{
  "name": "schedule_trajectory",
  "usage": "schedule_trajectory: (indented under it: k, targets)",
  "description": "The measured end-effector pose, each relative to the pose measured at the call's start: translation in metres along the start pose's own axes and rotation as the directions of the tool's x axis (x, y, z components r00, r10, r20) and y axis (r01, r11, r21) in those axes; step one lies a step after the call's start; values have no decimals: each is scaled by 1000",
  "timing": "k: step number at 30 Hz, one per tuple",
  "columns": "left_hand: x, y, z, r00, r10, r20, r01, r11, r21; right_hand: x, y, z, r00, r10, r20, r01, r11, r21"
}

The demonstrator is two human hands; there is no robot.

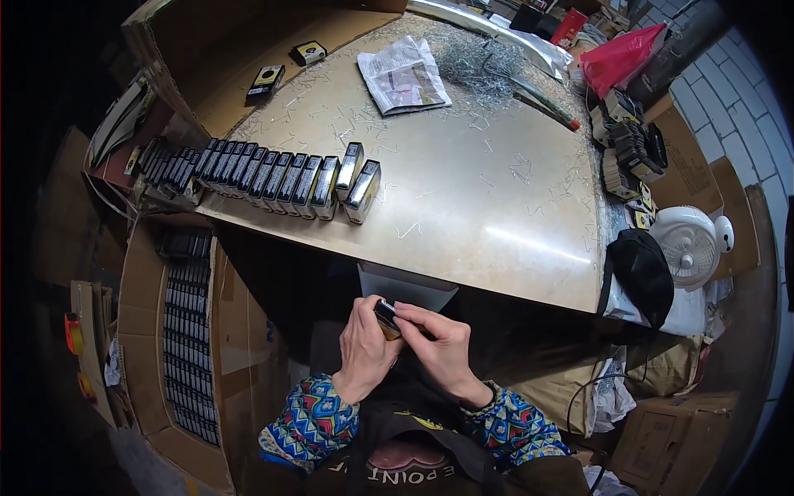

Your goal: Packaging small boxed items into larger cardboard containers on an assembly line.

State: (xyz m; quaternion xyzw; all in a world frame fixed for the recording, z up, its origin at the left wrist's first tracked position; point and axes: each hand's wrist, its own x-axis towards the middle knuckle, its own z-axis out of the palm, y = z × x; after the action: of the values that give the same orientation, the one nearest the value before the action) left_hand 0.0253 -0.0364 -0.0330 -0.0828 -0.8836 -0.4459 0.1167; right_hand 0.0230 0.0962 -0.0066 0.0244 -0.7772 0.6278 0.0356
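Note:
Close to my body, below the table's front edge, both my hands hold one small black and yellow box. My left hand is wrapped round its left side. The fingers of my right hand press at its upper right end, and they hide part of it. A long row of similar small boxes stands on edge along the left front of the table. Two more boxes stand at the row's right end, slightly apart from it.
An open carton packed with small boxes stands at the lower left. Bent wire pieces lie heaped at the back, near a folded newspaper. Two loose boxes lie at the back left. A white fan and black cap sit right.

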Motion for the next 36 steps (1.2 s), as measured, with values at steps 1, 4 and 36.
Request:
schedule_trajectory:
  k: [1,4,36]
  targets:
    - [0,1,0,1000,-18,14,18,1000,-9,0,2,1,988,-154,-15,151,983,-107]
    - [-1,-3,3,997,-75,29,76,996,-36,-2,3,6,954,-299,3,292,928,-230]
    - [292,-87,-117,938,188,291,-342,627,699,228,53,-223,937,-88,-338,-313,218,-924]
